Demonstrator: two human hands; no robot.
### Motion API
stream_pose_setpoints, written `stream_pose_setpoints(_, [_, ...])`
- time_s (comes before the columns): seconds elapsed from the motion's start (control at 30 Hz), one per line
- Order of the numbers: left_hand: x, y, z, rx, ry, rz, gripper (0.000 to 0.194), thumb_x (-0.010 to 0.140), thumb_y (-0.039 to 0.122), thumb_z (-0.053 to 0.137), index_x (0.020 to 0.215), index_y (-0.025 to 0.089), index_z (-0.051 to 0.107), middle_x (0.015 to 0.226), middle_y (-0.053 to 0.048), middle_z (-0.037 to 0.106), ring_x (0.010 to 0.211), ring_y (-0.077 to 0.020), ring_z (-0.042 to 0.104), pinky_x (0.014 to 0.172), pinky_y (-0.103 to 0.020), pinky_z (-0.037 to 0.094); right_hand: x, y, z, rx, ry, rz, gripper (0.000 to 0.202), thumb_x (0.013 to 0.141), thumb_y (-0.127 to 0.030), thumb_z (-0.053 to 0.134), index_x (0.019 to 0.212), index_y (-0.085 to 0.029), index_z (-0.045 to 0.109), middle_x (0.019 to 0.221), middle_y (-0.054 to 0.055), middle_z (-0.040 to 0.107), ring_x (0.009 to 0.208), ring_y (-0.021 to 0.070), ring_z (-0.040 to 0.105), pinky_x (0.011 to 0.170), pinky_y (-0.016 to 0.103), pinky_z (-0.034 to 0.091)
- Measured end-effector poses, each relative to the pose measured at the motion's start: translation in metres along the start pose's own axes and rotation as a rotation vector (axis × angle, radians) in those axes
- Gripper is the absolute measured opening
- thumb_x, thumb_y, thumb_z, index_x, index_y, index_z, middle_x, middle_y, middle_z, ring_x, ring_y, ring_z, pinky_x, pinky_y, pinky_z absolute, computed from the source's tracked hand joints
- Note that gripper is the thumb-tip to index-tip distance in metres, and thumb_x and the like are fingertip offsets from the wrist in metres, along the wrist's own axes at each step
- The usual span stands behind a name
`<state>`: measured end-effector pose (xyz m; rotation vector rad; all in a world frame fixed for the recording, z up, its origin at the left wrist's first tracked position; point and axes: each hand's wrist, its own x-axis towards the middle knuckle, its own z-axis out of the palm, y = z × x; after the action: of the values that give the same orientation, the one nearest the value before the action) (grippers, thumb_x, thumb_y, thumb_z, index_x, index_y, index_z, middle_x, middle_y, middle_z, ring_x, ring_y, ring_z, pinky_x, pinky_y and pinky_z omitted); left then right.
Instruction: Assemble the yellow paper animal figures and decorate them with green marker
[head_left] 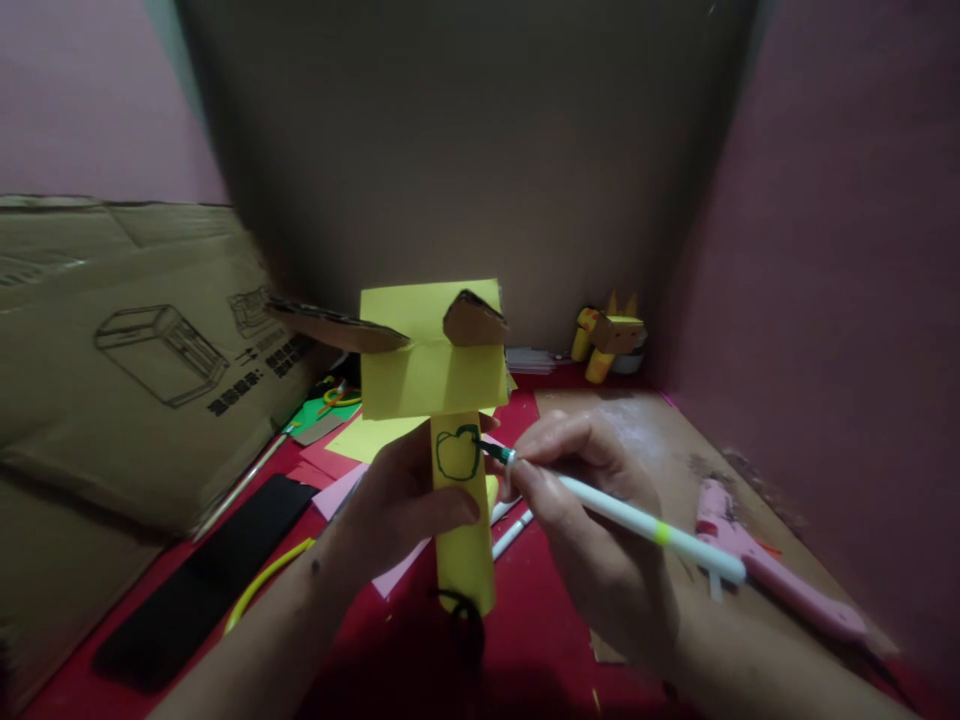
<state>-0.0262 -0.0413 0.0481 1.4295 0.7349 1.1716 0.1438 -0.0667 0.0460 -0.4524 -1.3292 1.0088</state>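
A yellow paper craft figure (459, 545) is held upright in front of me. Its tube-shaped body sits below a wide, folded yellow piece with brown cardboard flaps on top. My left hand (405, 490) is closed around the tube, thumb across its front. On the tube is a dark green rounded outline, drawn like an apple. My right hand (577, 490) pinches a white marker pen (630, 515), whose dark green tip meets or nearly meets the right edge of that outline. A black loop lies across the tube's lower end.
At the left, a dark flat slab (202, 580) lies by a large cardboard box (112, 330). A pink glue gun (780, 570) rests on a cardboard sheet (660, 440) at the right. Behind stands another yellow-and-brown craft animal (615, 335). Coloured paper sheets (326, 465) are scattered over the red table.
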Motion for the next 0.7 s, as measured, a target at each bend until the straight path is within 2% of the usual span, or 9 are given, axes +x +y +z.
stream_pose_setpoints(0.2, [-0.0015,-0.0007,-0.0009,-0.052,-0.012,-0.007,0.045,0.064,0.024,0.087,0.106,0.022,0.072,0.082,-0.001,0.077,0.069,-0.0155,0.069,0.063,-0.021,0.055,-0.0013,0.0015,-0.0001,0.003,0.006,0.008,0.007,0.087,-0.018,0.065,0.084,-0.024,0.062,0.071,-0.002,0.061,0.064,0.0118,0.058,0.051,0.022,0.046])
stream_pose_setpoints(0.5, [-0.0008,0.0007,-0.0009,0.034,-0.001,-0.018,0.05,0.063,0.03,0.086,0.11,0.02,0.071,0.092,-0.007,0.079,0.084,-0.0259,0.073,0.073,-0.032,0.058,0.0006,-0.0024,0.0009,-0.032,0.026,-0.014,0.005,0.088,-0.019,0.064,0.087,-0.024,0.064,0.068,-0.003,0.062,0.057,0.01,0.055,0.05,0.022,0.046])
stream_pose_setpoints(0.7, [-0.0011,-0.0014,-0.0015,-0.034,-0.031,-0.01,0.045,0.064,0.023,0.085,0.107,0.023,0.072,0.086,-0.002,0.079,0.075,-0.0205,0.072,0.067,-0.027,0.058,0.0007,-0.0019,0.0001,0.005,0.006,0.007,0.01,0.086,-0.014,0.062,0.084,-0.023,0.064,0.066,-0.004,0.059,0.056,0.0095,0.053,0.049,0.021,0.044])
